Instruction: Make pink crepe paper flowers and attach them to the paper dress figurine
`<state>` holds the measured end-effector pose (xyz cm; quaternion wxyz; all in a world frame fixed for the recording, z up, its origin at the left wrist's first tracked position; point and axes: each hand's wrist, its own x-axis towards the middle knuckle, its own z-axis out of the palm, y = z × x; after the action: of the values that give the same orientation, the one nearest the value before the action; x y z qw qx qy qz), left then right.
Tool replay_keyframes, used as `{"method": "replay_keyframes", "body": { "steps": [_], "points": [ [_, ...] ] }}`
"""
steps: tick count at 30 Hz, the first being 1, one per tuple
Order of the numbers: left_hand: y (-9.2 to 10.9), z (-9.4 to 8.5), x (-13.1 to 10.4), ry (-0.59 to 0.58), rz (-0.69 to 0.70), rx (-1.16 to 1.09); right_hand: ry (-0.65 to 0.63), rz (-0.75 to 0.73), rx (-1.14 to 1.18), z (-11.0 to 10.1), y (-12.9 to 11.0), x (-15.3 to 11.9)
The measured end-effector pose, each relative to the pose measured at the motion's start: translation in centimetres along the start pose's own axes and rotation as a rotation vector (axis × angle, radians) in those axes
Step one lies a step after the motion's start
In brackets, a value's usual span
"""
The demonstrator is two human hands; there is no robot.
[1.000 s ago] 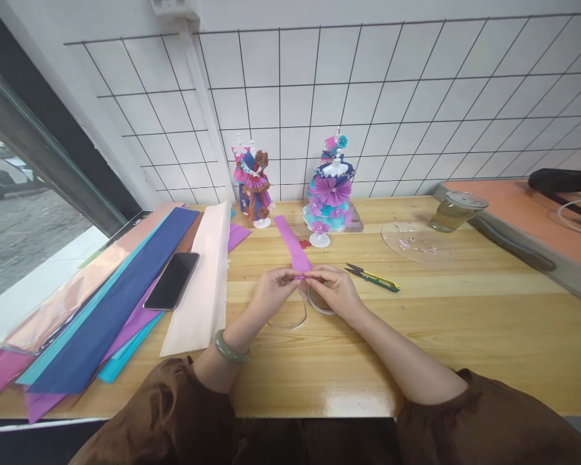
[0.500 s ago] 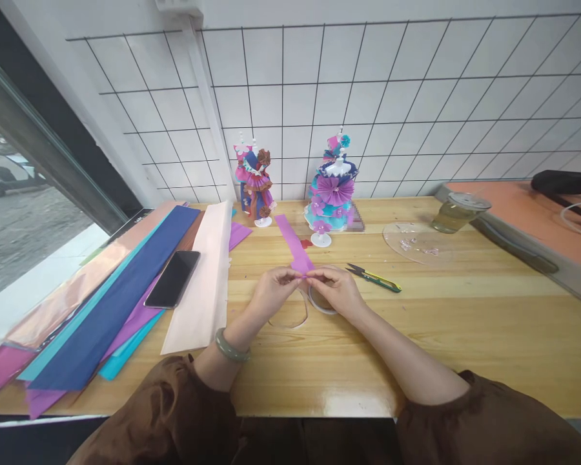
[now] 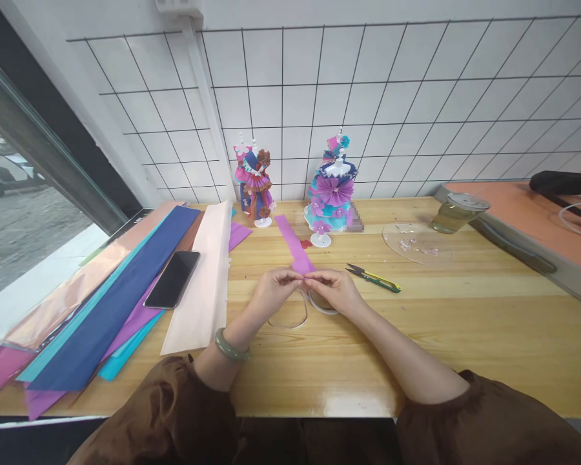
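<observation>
white tiled wall point(image 3: 407, 97) with dark grout lines, behind; pale wooden table point(image 3: 455, 349), before it.

purple paper strip point(image 3: 288, 237): at the middle of the table, its far end toward the wall, its near end between the two hands.
left hand point(image 3: 275, 285): thumb and fingers pinched on the strip's near end; green bangle point(image 3: 231, 346) at the wrist.
right hand point(image 3: 337, 289): thumb and fingers pinched on the same end, just beside the left fingertips.
ring-shaped roll point(image 3: 326, 310): partly hidden by the right hand.
thin ribbon point(image 3: 290, 326): curled on the table, below the hands.
thread snips point(image 3: 374, 278), yellow and green: right of the hands, blades toward them.
red scrap point(image 3: 306, 244): beside the strip.
miniature dress stands, two groups: one at right point(image 3: 336, 190), purple, navy and turquoise; one at left point(image 3: 256, 184), brown, pink and blue.
clear dish point(image 3: 392, 248): small shiny pieces inside.
lidded cup point(image 3: 455, 216): pale yellowish liquid, behind the dish.
smartphone point(image 3: 172, 279): dark screen, lying across coloured paper sheets point(image 3: 121, 294), at left.
</observation>
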<state>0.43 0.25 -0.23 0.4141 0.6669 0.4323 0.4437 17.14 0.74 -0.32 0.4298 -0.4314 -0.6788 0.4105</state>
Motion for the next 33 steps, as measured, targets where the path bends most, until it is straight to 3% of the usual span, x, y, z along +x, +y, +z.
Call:
{"method": "replay_keyframes", "body": {
  "steps": [10,21,33],
  "points": [
    [0.29,-0.03,0.19,-0.004,-0.09,-0.229,0.01,0.0,0.007,-0.15,-0.25,-0.05],
    [0.92,-0.22,0.2,0.01,-0.195,-0.242,0.055,0.082,0.084,-0.38,0.08,0.38],
    [0.3,-0.34,0.18,0.0,-0.175,-0.224,0.079,0.095,0.107,-0.32,0.01,0.33]
  ]
}}
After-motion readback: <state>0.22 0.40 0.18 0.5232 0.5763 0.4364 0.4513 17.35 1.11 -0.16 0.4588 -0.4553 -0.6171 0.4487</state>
